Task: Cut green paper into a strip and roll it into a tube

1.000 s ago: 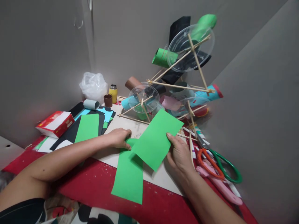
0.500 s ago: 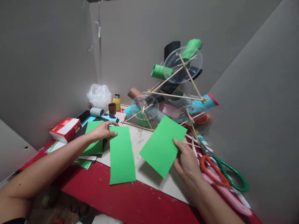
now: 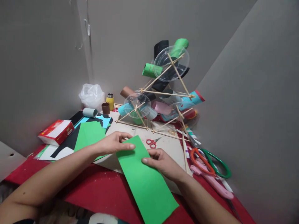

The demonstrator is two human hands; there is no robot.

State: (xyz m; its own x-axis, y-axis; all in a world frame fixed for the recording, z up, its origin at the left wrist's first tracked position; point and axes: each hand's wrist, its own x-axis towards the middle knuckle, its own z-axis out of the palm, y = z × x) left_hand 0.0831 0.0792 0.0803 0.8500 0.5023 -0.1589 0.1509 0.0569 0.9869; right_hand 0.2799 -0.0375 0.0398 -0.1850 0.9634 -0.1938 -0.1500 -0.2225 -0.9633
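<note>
A long green paper strip slants over the table's front edge, held in both hands. My left hand pinches its far end, thumb on top and fingers beneath. On the strip's right edge, my right hand grips with its thumb above and curled fingers at the side. Whether a second sheet lies under the strip cannot be seen. Just beyond my hands, small red-handled scissors rest on the pale board. More green paper lies left, partly behind my left forearm.
Wooden-stick frames with clear plastic discs and coloured tubes stand at the back. Large scissors with orange and green handles lie right, near a pink tool. A red box, yellow bottle and plastic bag are left.
Both hands have come together on one visible strip; earlier each held a separate green piece. The right hand moved left, and the small scissors are now uncovered. The view shifted slightly.
</note>
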